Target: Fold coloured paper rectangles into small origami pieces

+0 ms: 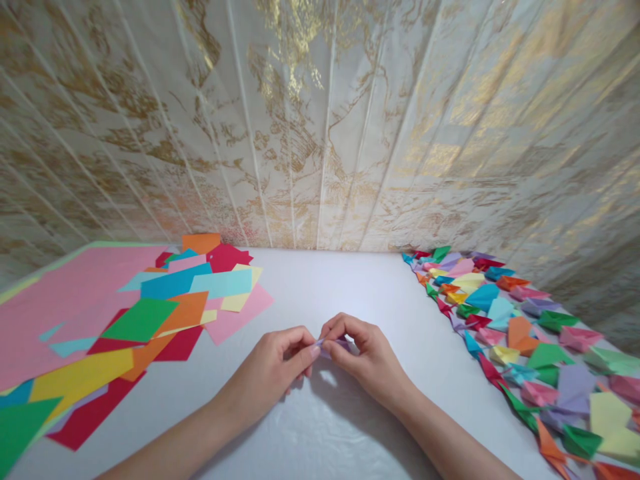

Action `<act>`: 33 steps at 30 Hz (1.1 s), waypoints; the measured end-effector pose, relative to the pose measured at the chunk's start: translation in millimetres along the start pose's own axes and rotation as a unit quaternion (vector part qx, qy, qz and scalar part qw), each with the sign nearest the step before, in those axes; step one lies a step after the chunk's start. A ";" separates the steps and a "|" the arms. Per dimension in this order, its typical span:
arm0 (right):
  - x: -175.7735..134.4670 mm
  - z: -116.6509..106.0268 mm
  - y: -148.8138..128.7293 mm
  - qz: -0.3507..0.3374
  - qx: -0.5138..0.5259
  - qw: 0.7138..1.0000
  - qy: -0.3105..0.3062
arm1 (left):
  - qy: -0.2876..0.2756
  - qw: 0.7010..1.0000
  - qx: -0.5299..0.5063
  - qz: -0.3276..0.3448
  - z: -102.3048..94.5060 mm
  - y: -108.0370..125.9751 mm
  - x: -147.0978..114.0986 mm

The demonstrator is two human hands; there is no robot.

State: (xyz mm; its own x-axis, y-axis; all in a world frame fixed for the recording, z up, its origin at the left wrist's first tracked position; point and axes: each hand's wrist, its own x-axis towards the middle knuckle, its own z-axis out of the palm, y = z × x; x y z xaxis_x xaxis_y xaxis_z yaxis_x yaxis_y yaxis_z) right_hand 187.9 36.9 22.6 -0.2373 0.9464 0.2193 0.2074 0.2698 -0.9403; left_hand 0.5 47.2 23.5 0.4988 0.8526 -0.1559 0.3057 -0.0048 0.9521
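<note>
We see a small piece of lilac paper [345,344] pinched between both hands, just above the middle of the table, narrow and pointed where the fingertips meet; the fingers hide most of it, so we cannot tell its full shape. The left hand [280,360] closes its thumb and forefinger on the thin tip, the other fingers curled under. The right hand [367,350] grips it too, thumb and bent forefinger forming a loop with lilac showing inside. The two hands nearly touch.

Around them we find a smooth, whitish tabletop [305,287] with a soft sheen and faint wrinkles toward the near edge, where the arms cast blurred shadows. To the left lie flat, matte paper pieces with straight edges and sharp corners: a green four-sided piece [141,320], a long yellow piece [83,375], a blue piece [175,281], overlapping others beside a broad pink sheet [75,287]. To the right we see creased, pointed folded shapes [500,313] in many colours, crowded in slanting rows. Behind the table rises a pale, ribbed covering [320,133] printed with glinting gold scenery.
</note>
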 end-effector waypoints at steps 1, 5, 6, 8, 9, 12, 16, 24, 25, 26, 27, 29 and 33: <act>-0.2 0.2 -0.3 0.004 0.003 1.000 0.000 | 0.004 1.000 0.000 0.001 0.7 -0.5 0.0; -0.4 0.8 0.4 0.016 0.022 1.000 0.000 | 0.017 1.000 0.012 0.000 2.9 0.6 -1.0; -0.2 0.9 1.0 0.019 0.028 0.999 0.000 | 0.023 0.999 0.029 0.006 3.2 1.4 -1.6; 0.1 1.2 2.6 0.025 0.045 0.999 -0.001 | 0.042 0.995 0.083 0.041 3.6 2.8 -2.9; 0.3 1.4 3.3 0.028 0.058 0.998 0.001 | 0.053 0.990 0.112 0.065 3.6 3.2 -3.5; 0.8 1.9 4.3 0.037 0.103 0.994 0.015 | 0.079 0.976 0.164 0.122 3.3 2.9 -4.7; 1.1 2.2 3.0 0.046 0.123 0.991 0.025 | 0.081 0.980 0.145 0.110 3.7 0.0 -4.8; 1.2 3.7 3.5 0.044 0.129 0.990 0.028 | 0.066 0.997 0.033 0.016 8.5 -2.7 -5.3; 1.1 3.5 3.4 0.042 0.127 0.991 0.027 | 0.066 0.997 0.026 0.008 9.1 -2.4 -5.8; 0.8 3.2 3.2 0.040 0.122 0.991 0.024 | 0.067 0.998 0.021 0.001 9.6 -1.9 -6.5; 0.6 2.6 2.9 0.040 0.114 0.993 0.019 | 0.067 0.998 0.017 -0.002 10.0 -1.5 -7.1; 0.0 1.2 2.2 0.049 0.092 0.995 0.001 | 0.067 0.998 0.012 0.002 10.4 -0.8 -8.2; 0.0 -1.0 1.0 0.100 0.046 0.993 -0.040 | 0.065 0.997 0.028 0.031 9.7 -1.4 -8.6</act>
State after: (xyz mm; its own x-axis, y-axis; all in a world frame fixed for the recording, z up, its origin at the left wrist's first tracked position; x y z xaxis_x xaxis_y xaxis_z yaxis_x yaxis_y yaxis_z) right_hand 189.1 37.4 21.9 -0.2749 0.9614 0.0079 0.1717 0.0572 -0.9835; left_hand 3.6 34.9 20.9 0.4099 0.9103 -0.0574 0.3243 -0.0867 0.9420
